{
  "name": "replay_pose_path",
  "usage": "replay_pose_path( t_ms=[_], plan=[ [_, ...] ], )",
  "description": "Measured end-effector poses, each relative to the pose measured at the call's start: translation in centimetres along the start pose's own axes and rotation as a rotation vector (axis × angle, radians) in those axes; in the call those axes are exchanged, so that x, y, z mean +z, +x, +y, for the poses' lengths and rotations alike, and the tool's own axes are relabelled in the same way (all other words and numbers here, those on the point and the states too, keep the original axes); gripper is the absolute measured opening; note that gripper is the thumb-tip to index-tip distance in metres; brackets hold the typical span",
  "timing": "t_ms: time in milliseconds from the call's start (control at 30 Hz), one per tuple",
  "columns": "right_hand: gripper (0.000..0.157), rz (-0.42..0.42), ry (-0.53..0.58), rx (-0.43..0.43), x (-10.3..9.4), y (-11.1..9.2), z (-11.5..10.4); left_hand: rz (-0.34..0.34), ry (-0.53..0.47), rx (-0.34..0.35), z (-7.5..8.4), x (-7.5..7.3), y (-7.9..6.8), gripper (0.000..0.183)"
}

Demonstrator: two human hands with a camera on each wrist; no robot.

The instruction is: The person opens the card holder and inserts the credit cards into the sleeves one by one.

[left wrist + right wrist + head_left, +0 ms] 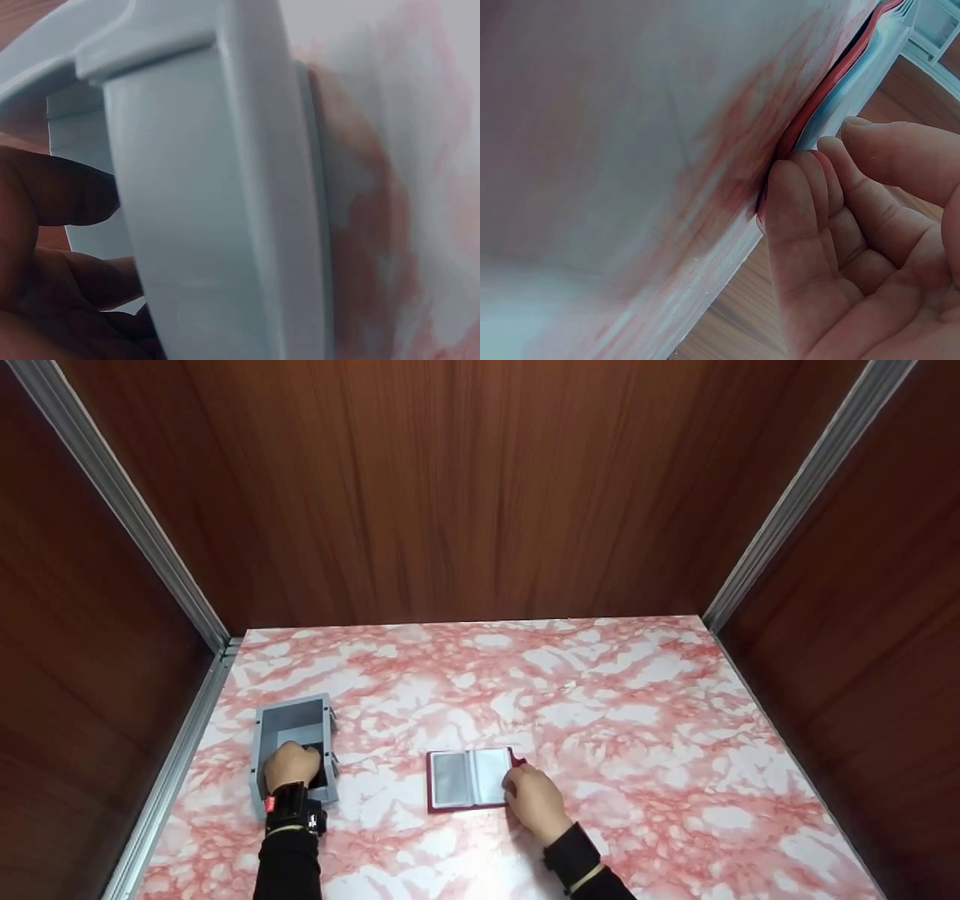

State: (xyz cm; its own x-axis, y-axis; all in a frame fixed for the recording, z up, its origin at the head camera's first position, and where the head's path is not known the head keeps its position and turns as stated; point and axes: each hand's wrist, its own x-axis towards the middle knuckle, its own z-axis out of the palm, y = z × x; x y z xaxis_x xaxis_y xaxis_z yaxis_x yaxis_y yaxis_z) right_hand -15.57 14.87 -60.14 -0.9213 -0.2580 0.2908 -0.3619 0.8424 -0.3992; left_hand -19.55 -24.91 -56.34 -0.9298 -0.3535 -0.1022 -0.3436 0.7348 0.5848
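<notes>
A small red card holder (472, 780) lies opened out on the table, its clear plastic sleeves facing up. My right hand (536, 802) grips its right edge; in the right wrist view the curled fingers (802, 202) meet the red cover (832, 82), with the thumb close over the sleeves. To the left stands a grey plastic bin (293, 706). My left hand (291, 765) reaches down inside it, beside something black (320, 765) near the right wall. The left fingertips are hidden behind the bin wall (195, 210), and I cannot tell whether they hold anything.
The table (600, 712) has a red and white marbled top. Brown wood-grain panels (465, 495) enclose its back and both sides, with metal rails (202, 615) along the corners. The bin stands near the left panel.
</notes>
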Motion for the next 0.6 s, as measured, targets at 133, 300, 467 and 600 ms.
replay_pose_path(
  t_ms=[133, 300, 467, 600],
  plan=[
    [0.013, -0.002, 0.003, -0.003, -0.09, -0.01, 0.00, -0.006, -0.008, -0.027, 0.04, -0.12, -0.21, 0.032],
    [0.013, 0.003, 0.013, -0.011, -0.17, 0.00, 0.03, 0.011, -0.025, -0.014, 0.09, -0.14, -0.31, 0.028],
    [0.013, 0.006, 0.017, -0.010, -0.18, 0.05, 0.07, 0.036, -0.024, 0.011, -0.20, 0.22, -0.05, 0.018],
    [0.013, 0.000, 0.018, -0.009, -0.19, 0.09, 0.08, 0.026, -0.033, 0.016, -0.22, 0.33, 0.15, 0.014]
  ],
)
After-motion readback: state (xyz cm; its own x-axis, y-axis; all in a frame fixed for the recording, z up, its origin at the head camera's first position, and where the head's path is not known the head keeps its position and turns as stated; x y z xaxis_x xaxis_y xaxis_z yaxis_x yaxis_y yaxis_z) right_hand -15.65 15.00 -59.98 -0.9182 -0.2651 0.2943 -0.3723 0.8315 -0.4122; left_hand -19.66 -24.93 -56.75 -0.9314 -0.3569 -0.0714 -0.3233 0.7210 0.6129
